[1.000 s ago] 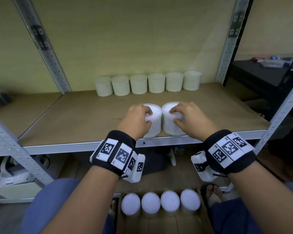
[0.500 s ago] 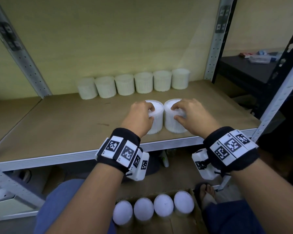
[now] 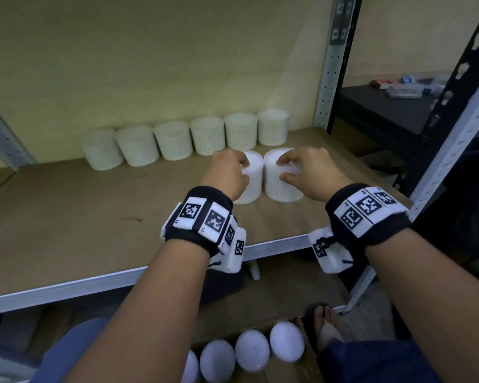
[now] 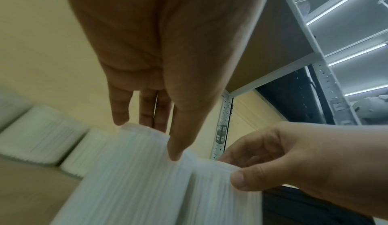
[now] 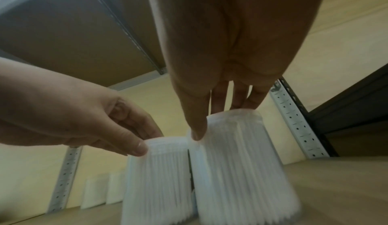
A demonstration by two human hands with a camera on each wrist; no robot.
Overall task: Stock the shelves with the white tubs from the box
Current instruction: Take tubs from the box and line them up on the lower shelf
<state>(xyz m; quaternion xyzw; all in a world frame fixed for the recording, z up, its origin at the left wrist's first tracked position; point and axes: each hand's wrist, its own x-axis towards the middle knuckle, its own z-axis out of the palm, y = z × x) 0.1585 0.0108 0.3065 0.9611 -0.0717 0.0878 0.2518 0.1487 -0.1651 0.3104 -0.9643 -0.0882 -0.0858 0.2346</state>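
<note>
The left hand and right hand each pinch a ribbed white plastic tub by its rim. Better to slide both straight back, kept upright, to the rear row.

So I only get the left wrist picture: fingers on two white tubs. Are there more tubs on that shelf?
Observer: Yes. The head view shows a row of six tubs along the back wall, behind the left tub and right tub that the hands grip.
Operator: Where do they come from?
Observer: A cardboard box on the floor below the shelf; four white tops show in it.
Operator: Any room left up there?
Observer: Left of the hands, the shelf board shows bare wood up to its front edge.
</note>
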